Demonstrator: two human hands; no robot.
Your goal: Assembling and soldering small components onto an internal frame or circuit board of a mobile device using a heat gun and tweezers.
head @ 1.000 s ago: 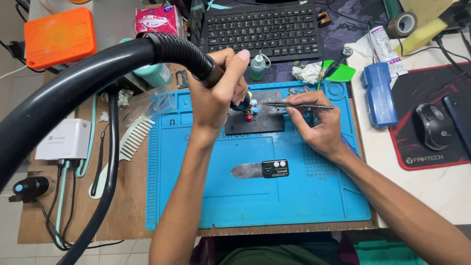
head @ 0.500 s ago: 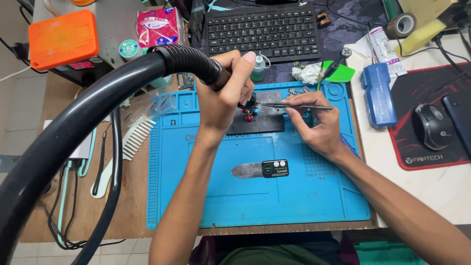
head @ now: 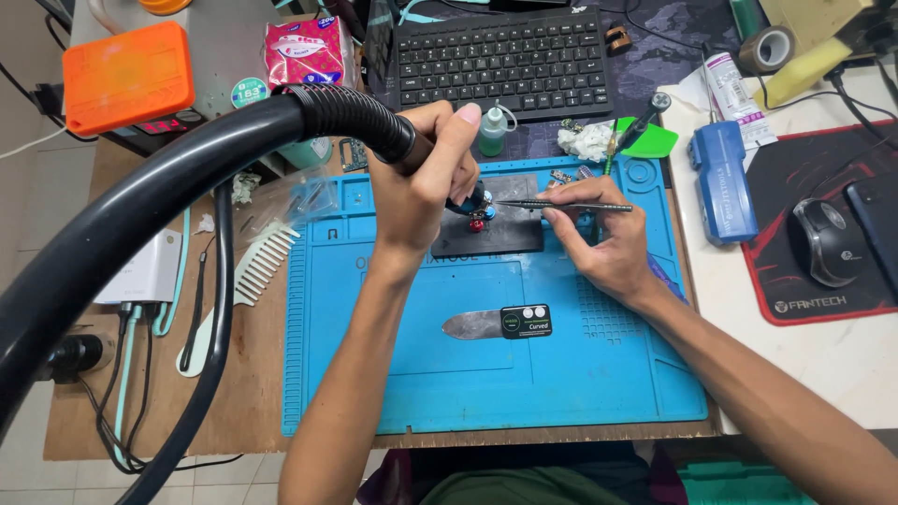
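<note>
Left hand has lowered its gripped hose handpiece onto the dark part, right hand pinching tweezers beside it, heating apparently underway.

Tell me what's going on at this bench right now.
A person works over a blue silicone mat. The left hand holds the handle of a thick black corrugated hose, its nozzle aimed down at a small dark rectangular board. The right hand holds thin metal tweezers, tips pointing at the same spot. A curved metal pry blade lies untouched nearer the person.

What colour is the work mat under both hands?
Blue; the work mat shows best in the head view.
</note>
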